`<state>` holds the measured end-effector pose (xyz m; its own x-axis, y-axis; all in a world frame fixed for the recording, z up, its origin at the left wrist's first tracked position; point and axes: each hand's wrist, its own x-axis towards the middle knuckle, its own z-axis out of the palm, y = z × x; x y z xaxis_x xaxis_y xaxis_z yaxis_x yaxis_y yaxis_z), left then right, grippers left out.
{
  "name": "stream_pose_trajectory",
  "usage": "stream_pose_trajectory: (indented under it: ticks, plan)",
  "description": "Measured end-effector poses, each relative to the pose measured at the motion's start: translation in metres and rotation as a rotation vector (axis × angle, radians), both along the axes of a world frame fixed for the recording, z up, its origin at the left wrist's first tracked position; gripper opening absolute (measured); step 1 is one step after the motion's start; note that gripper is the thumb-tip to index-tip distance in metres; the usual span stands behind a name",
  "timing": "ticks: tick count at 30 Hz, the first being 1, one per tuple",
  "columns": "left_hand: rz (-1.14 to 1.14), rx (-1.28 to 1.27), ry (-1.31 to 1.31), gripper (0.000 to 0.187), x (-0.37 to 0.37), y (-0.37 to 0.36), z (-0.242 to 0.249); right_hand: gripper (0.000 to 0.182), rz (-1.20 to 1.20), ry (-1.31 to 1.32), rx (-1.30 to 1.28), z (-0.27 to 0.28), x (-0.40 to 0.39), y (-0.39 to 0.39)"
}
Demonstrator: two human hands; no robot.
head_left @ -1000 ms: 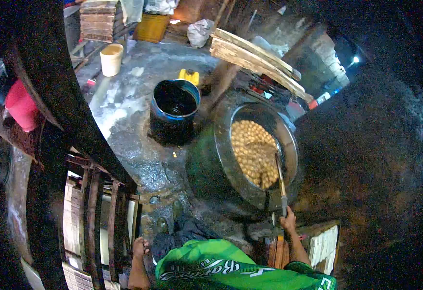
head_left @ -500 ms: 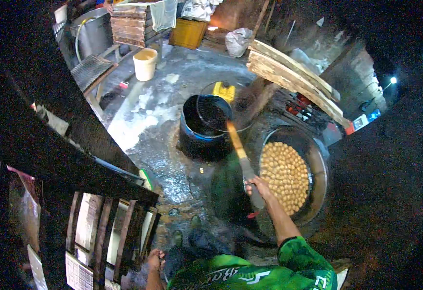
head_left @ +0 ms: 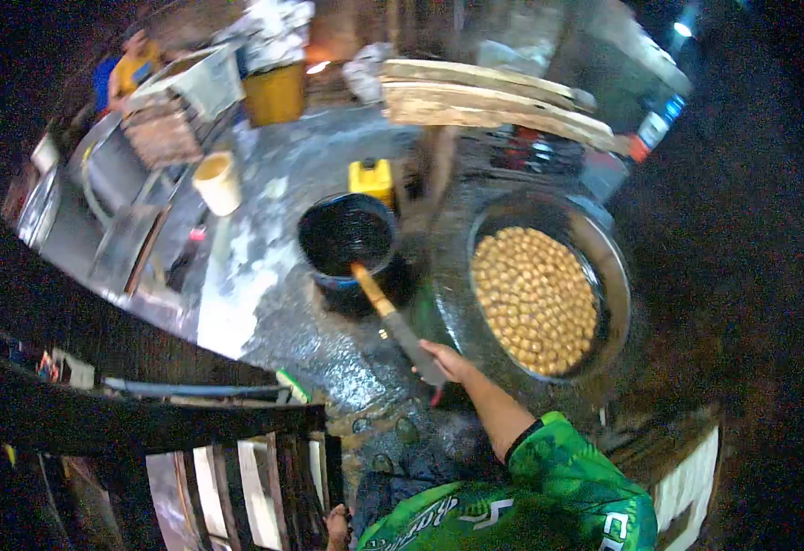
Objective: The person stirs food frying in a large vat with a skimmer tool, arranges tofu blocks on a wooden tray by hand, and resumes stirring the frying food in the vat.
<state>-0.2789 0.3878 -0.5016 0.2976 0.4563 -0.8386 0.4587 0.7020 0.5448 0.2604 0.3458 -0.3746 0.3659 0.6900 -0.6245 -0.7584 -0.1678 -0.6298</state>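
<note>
My right hand [head_left: 445,362] is closed round the grey grip of a long-handled skimmer [head_left: 379,296]. Its wooden shaft reaches up and left to a black bucket [head_left: 339,275], where its head shows dimly over the dark opening. Right of that hand, a wide metal wok [head_left: 615,303] holds a mass of round golden-brown balls [head_left: 535,303]. My left hand [head_left: 337,527] hangs low by my side near a slatted wooden rack [head_left: 278,477]; its fingers are curled and nothing shows in them.
Behind the bucket stands a yellow jerrycan [head_left: 371,179]. Long wooden planks [head_left: 498,106] span the back right. Farther left are a cream bucket [head_left: 217,184], a wooden crate [head_left: 161,136] and a person in a yellow top [head_left: 134,69]. The floor [head_left: 328,358] looks wet.
The view has turned right, so the room's things sit farther left. My right hand has moved left with the skimmer, whose head now sits lower over the black bucket.
</note>
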Motion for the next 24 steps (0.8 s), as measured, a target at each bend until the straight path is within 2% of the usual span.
stream_pose_trajectory:
  ticks: [1, 2, 3, 6, 9, 12, 16, 19, 23, 24]
  plan:
    - [-0.042, -0.005, -0.039, 0.020, 0.008, 0.013, 0.002, 0.042, -0.023, -0.060, -0.041, 0.001, -0.001, -0.017]
    - [-0.100, -0.014, -0.066, 0.020, 0.015, 0.025, -0.002, 0.051, 0.005, -0.180, -0.144, -0.020, -0.003, -0.041]
    - [-0.175, -0.018, -0.086, 0.020, 0.021, 0.037, -0.006, 0.050, -0.079, -0.222, -0.218, 0.001, -0.019, -0.063]
    - [-0.443, -0.006, -0.116, 0.021, 0.049, 0.074, -0.015, 0.046, -0.229, -0.340, -0.348, -0.016, -0.071, -0.148]
    - [-0.732, 0.002, -0.113, 0.021, 0.098, 0.092, -0.028, 0.042, -0.541, -0.319, -0.445, -0.067, -0.166, -0.251]
    - [-0.992, 0.024, -0.107, 0.022, 0.145, 0.090, -0.033, 0.039, -0.821, -0.233, -0.682, -0.088, -0.303, -0.348]
    - [-1.266, 0.126, -0.127, 0.022, 0.190, 0.055, -0.027, 0.038, -1.186, -0.010, -0.897, -0.075, -0.505, -0.431]
    - [-1.502, 0.336, -0.258, 0.023, 0.217, 0.019, -0.016, 0.038, -1.444, 0.127, -0.970, -0.047, -0.638, -0.458]
    - [-1.756, 0.846, -0.782, 0.023, 0.260, -0.067, 0.004, 0.037, -1.650, 0.116, -0.968, -0.002, -0.721, -0.477]
    - [-1.791, 0.893, -0.904, 0.024, 0.262, -0.131, 0.057, 0.037, -1.680, 0.077, -0.954, 0.015, -0.727, -0.484]
